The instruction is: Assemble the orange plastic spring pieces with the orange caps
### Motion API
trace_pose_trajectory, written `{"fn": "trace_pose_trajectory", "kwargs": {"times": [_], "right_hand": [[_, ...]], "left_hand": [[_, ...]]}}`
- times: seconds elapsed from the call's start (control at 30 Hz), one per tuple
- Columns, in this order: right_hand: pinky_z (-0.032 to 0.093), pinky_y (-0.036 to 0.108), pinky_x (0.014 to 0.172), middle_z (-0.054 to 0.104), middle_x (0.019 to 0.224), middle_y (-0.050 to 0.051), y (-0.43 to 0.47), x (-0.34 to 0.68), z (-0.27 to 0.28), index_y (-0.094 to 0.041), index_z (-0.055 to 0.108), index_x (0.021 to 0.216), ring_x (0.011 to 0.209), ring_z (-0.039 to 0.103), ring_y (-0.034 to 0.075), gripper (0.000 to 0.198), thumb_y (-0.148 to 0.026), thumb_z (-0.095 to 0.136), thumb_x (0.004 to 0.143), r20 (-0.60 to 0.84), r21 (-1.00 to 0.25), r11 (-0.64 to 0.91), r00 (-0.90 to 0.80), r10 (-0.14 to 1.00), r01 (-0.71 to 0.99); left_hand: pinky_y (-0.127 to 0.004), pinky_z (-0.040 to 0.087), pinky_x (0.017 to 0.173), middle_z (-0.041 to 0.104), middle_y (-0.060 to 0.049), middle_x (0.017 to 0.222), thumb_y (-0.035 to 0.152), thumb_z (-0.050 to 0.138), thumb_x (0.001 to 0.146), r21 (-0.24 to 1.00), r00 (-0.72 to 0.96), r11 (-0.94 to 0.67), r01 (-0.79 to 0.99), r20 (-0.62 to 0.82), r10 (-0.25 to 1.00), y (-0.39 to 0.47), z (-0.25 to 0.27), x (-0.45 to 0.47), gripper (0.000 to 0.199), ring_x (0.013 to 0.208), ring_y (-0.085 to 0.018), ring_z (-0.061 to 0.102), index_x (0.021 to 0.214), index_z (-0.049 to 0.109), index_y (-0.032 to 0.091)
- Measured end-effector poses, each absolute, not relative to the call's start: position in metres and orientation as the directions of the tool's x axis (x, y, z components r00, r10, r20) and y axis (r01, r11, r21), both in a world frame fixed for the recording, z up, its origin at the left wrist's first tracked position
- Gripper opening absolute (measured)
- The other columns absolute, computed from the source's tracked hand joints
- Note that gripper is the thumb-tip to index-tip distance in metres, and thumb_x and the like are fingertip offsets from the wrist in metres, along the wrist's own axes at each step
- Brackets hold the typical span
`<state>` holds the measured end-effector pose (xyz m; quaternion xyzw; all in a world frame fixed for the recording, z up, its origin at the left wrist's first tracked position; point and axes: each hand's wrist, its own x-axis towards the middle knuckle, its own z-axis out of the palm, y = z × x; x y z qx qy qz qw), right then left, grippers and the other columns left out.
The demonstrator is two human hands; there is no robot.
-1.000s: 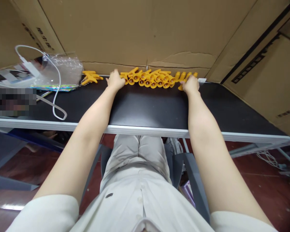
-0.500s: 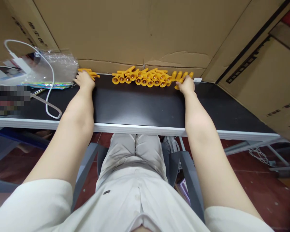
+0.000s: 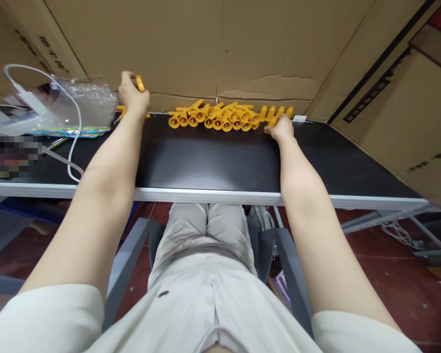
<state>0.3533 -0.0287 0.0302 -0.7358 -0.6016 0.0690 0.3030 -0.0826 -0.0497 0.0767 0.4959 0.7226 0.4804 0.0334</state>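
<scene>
My left hand (image 3: 134, 93) is raised above the back of the table, its fingers closed on a yellow plastic piece (image 3: 140, 83). Below and behind that wrist, partly hidden, lie more yellow pieces (image 3: 121, 110). Along the back edge sits a stacked row of yellow plastic pieces (image 3: 216, 116), many with round, hollow, flared ends facing me. At the right end of this row, my right hand (image 3: 283, 128) is closed around a yellow piece (image 3: 271, 123); its fingertips are partly hidden. Several upright yellow ends (image 3: 275, 112) stand just behind that hand.
A black table (image 3: 206, 162) with a silver front edge is before me. Cardboard panels (image 3: 220, 49) rise behind and at the right. On the left lie a clear plastic bag (image 3: 86, 100), a white cable (image 3: 75, 113) and a blurred-out item (image 3: 11, 157).
My left hand has lifted up from the yellow pieces at the left and now holds one in the air. My right hand stays at the right end of the row.
</scene>
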Motion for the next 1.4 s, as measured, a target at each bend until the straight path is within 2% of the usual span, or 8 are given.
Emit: {"fn": "trace_pose_trajectory", "kwargs": {"times": [0.1, 0.2, 0.3, 0.37, 0.6, 0.83, 1.13, 1.4], "right_hand": [[0.045, 0.053, 0.123, 0.064, 0.157, 0.035, -0.032, 0.350, 0.032, -0.004, 0.063, 0.148, 0.151, 0.062, 0.044, 0.060, -0.013, 0.089, 0.095, 0.222, -0.562, -0.144, 0.316, 0.922, 0.815], [0.044, 0.057, 0.122, 0.066, 0.152, 0.035, -0.028, 0.351, 0.029, -0.004, 0.067, 0.134, 0.149, 0.063, 0.044, 0.046, -0.015, 0.088, 0.095, 0.229, -0.571, -0.115, 0.293, 0.928, 0.813], [0.047, 0.056, 0.121, 0.068, 0.150, 0.034, -0.024, 0.352, 0.028, -0.006, 0.068, 0.133, 0.146, 0.066, 0.044, 0.044, -0.015, 0.087, 0.095, 0.237, -0.553, -0.118, 0.292, 0.927, 0.824], [0.050, 0.053, 0.122, 0.069, 0.151, 0.033, -0.024, 0.350, 0.030, -0.008, 0.067, 0.140, 0.147, 0.067, 0.043, 0.050, -0.015, 0.087, 0.095, 0.236, -0.522, -0.136, 0.296, 0.926, 0.842], [0.055, 0.065, 0.120, 0.073, 0.145, 0.021, -0.008, 0.338, 0.035, -0.020, 0.069, 0.138, 0.142, 0.069, 0.044, 0.036, -0.027, 0.074, 0.103, 0.480, -0.388, 0.099, 0.109, 0.871, 0.917], [0.056, 0.069, 0.118, 0.071, 0.146, 0.019, -0.005, 0.308, 0.041, -0.026, 0.073, 0.140, 0.142, 0.066, 0.047, 0.039, -0.041, 0.068, 0.105, 0.597, -0.226, 0.393, -0.192, 0.779, 0.891], [0.056, 0.060, 0.121, 0.077, 0.141, 0.017, -0.027, 0.267, 0.043, -0.022, 0.080, 0.137, 0.133, 0.072, 0.041, 0.041, -0.040, 0.077, 0.100, 0.474, -0.152, 0.671, -0.542, 0.694, 0.726], [0.057, 0.065, 0.117, 0.076, 0.143, 0.020, -0.032, 0.274, 0.045, -0.020, 0.081, 0.137, 0.135, 0.071, 0.046, 0.042, -0.043, 0.078, 0.101, 0.428, -0.098, 0.509, -0.425, 0.798, 0.855]], "left_hand": [[-0.028, 0.043, 0.120, 0.067, -0.006, 0.142, -0.009, 0.064, 0.104, 0.786, -0.546, -0.067, 0.614, 0.485, 0.683, -0.056, 0.096, -0.059, 0.037, 0.127, -0.016, 0.061, 0.125, 0.052, 0.019], [-0.019, 0.048, 0.110, 0.063, -0.005, 0.135, -0.016, 0.065, 0.100, 0.867, -0.598, -0.217, 0.449, 0.473, 0.647, -0.063, 0.100, -0.032, 0.047, 0.112, -0.009, 0.059, 0.103, 0.043, 0.025], [-0.022, 0.052, 0.074, 0.062, 0.001, 0.117, -0.014, 0.056, 0.104, 0.952, -0.604, -0.256, 0.169, 0.305, 0.736, -0.065, 0.086, -0.010, 0.042, 0.076, -0.006, 0.058, 0.106, 0.043, 0.025], [-0.022, 0.048, 0.066, 0.062, 0.005, 0.101, -0.011, 0.055, 0.106, 0.960, -0.568, -0.272, 0.064, 0.260, 0.781, -0.063, 0.070, 0.001, 0.036, 0.068, -0.005, 0.060, 0.107, 0.045, 0.024], [-0.028, 0.065, 0.088, 0.067, 0.002, 0.080, 0.008, 0.065, 0.107, 0.970, -0.468, -0.242, -0.001, 0.213, 0.858, -0.054, 0.040, 0.006, 0.029, 0.105, -0.021, 0.083, 0.087, 0.051, 0.023], [-0.033, 0.064, 0.115, 0.075, 0.003, 0.094, 0.009, 0.054, 0.118, 0.922, -0.385, -0.333, -0.195, 0.240, 0.891, -0.065, 0.051, 0.010, 0.028, 0.122, -0.015, 0.080, 0.094, 0.055, 0.024], [-0.029, 0.074, 0.094, 0.078, -0.002, 0.087, 0.016, 0.080, 0.105, 0.967, -0.157, -0.183, -0.176, 0.155, 0.975, -0.066, 0.037, 0.029, 0.015, 0.099, -0.024, 0.090, 0.103, 0.065, 0.018], [-0.033, 0.075, 0.095, 0.080, -0.006, 0.090, 0.012, 0.082, 0.100, 0.974, -0.163, -0.164, -0.156, 0.138, 0.977, -0.068, 0.040, 0.025, 0.023, 0.092, -0.025, 0.090, 0.104, 0.060, 0.020]]}}
